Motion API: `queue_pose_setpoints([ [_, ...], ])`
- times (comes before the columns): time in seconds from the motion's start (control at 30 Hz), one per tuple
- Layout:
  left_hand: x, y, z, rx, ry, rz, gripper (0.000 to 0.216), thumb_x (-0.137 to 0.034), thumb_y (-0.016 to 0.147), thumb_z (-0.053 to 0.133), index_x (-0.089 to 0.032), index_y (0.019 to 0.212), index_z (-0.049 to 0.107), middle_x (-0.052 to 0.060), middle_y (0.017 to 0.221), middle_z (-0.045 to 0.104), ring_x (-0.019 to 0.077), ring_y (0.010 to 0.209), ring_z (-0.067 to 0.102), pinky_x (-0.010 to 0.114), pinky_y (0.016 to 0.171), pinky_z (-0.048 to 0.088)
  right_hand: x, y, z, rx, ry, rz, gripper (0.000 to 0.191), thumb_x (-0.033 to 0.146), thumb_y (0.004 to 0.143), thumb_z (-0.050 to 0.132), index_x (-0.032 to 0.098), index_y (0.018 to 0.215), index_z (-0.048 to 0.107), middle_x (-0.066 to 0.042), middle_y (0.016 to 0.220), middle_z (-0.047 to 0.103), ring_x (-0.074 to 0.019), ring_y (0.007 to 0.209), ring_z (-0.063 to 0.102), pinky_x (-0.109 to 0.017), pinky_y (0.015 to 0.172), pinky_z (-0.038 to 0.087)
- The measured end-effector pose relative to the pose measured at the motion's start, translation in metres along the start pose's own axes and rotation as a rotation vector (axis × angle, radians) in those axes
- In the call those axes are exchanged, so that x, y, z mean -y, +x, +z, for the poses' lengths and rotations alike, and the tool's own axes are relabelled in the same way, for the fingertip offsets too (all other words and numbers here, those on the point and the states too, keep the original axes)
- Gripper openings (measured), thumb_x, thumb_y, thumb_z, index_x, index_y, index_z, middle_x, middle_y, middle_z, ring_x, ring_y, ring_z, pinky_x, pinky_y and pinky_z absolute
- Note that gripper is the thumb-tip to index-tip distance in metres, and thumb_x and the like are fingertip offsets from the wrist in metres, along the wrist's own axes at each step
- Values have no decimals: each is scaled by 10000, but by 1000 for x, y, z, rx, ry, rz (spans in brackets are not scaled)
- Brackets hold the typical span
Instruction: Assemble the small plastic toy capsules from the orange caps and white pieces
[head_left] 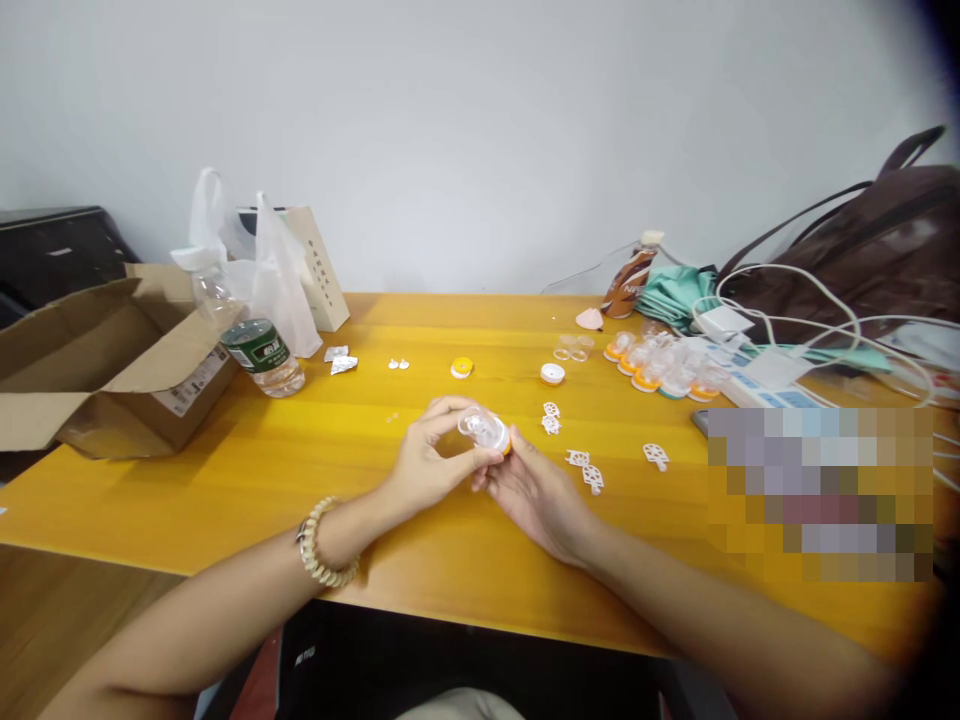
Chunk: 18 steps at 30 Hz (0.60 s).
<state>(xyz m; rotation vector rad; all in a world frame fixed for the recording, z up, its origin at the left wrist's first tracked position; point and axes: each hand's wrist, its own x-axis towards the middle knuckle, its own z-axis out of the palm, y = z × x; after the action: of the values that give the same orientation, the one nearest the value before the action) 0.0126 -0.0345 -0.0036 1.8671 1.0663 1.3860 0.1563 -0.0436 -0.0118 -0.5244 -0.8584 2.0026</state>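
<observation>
Between my two hands is a small clear plastic dome with a white ring and orange base (484, 431), tilted with its clear end to the left. My left hand (435, 450) wraps its fingers and thumb around the clear part and ring. At the orange base, my right hand (536, 490) grips with its thumb and fingers; some fingertips are hidden. Just right of the hands lie several white spoked plastic pieces (577, 458). Beyond them are a white round base (552, 374), a yellow round base (461, 368) and clear rings (574, 348).
An open cardboard box (120, 380) and a leaning water bottle (262, 355) stand at left, beside a white plastic bag (274, 280). On the right are several similar domed pieces (660, 368), a power strip (739, 378), cables, a brown drink bottle (630, 278) and a dark bag (862, 250).
</observation>
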Motion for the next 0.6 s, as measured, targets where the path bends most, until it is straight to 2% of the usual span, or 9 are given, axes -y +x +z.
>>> queue_pose_setpoints([
  [0.17,0,-2,4,-27,8,97,189,-277,700,716,-195,865,676,62,938,619,210,991,541,356,895,414,0,-3,6,-31,-19,-87,268,478,824,531,223,889,577,-22,817,537,-155,728,454,-308,724,422],
  [0.43,-6,-4,7,-63,-2,101,163,-282,716,702,-185,841,665,63,939,617,213,1005,542,362,905,420,-6,-2,0,9,-71,-192,189,430,821,565,241,806,566,-12,818,542,-152,769,475,-297,776,428],
  [0.6,-7,-2,6,-64,-29,91,172,-256,712,705,-178,858,658,59,930,617,205,998,544,351,905,416,-4,-3,1,29,-152,-251,195,409,822,570,255,940,548,-32,1015,570,-171,951,503,-317,876,406],
])
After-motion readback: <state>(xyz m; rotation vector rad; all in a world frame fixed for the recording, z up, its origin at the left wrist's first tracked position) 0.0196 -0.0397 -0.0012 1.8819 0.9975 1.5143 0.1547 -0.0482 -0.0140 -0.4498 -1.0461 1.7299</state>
